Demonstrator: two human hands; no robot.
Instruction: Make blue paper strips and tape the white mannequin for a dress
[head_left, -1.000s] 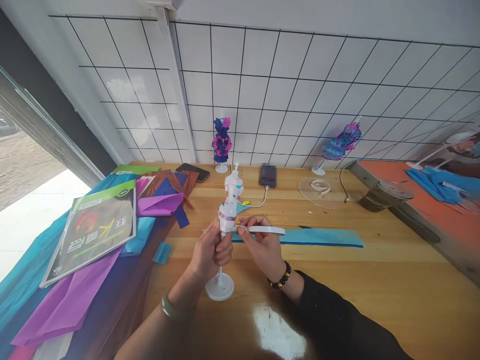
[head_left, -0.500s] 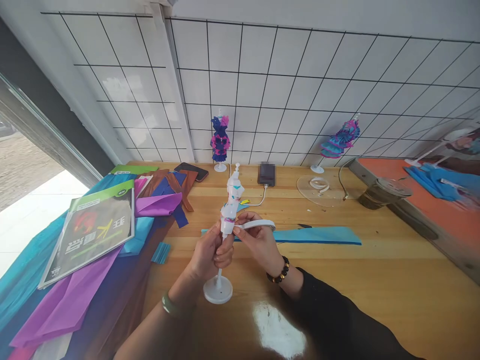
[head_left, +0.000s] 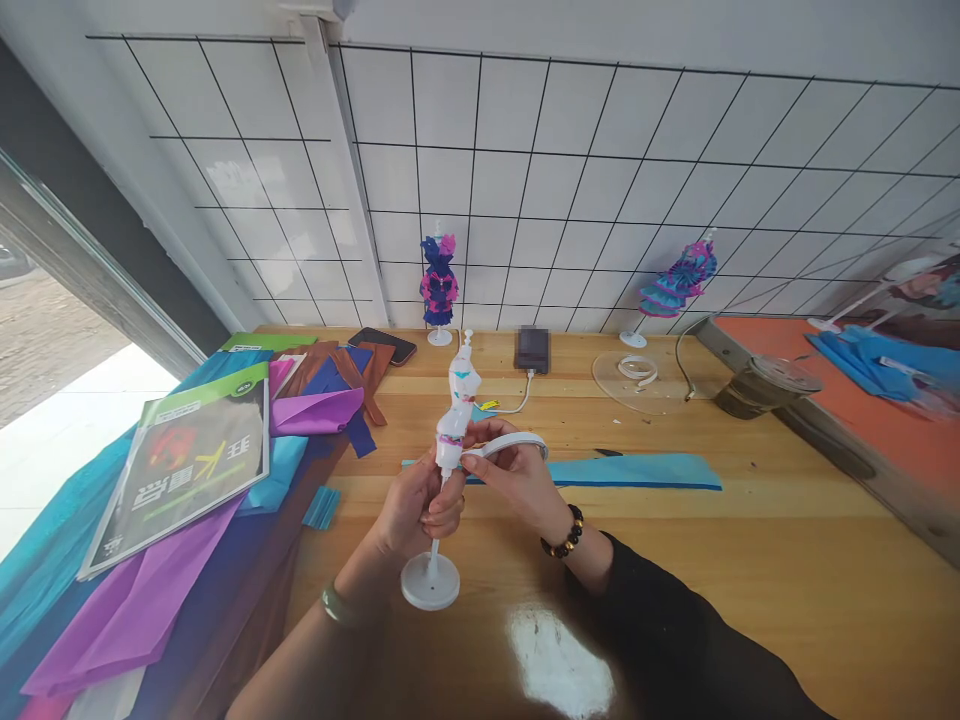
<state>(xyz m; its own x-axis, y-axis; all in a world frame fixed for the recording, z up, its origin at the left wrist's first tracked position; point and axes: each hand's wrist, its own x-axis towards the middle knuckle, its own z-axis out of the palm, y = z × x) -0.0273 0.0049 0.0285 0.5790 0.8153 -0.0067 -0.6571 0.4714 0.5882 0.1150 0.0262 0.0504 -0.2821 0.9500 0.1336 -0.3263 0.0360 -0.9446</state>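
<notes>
A small white mannequin [head_left: 454,420] on a stand leans slightly to the right in the middle of the view, with bits of pink and teal on its body. My left hand [head_left: 424,505] is closed round the stand's pole just under the torso; the round white base [head_left: 430,582] shows below it. My right hand [head_left: 517,480] grips a roll of white tape [head_left: 529,440], its thumb and fingers close to the mannequin's hip. A strip of the tape seems to reach the hip. Behind the right hand lies a long blue paper strip [head_left: 637,471].
Coloured crepe paper [head_left: 187,600] and a booklet [head_left: 180,450] cover the left side. Two dressed mannequins [head_left: 439,285] [head_left: 679,280] stand by the tiled wall. A phone [head_left: 382,345], a cabled black device [head_left: 532,350] and a cup [head_left: 765,385] sit further back.
The mannequin has shifted slightly left and turned a little in my left hand. My right hand stays by its hip with the tape roll.
</notes>
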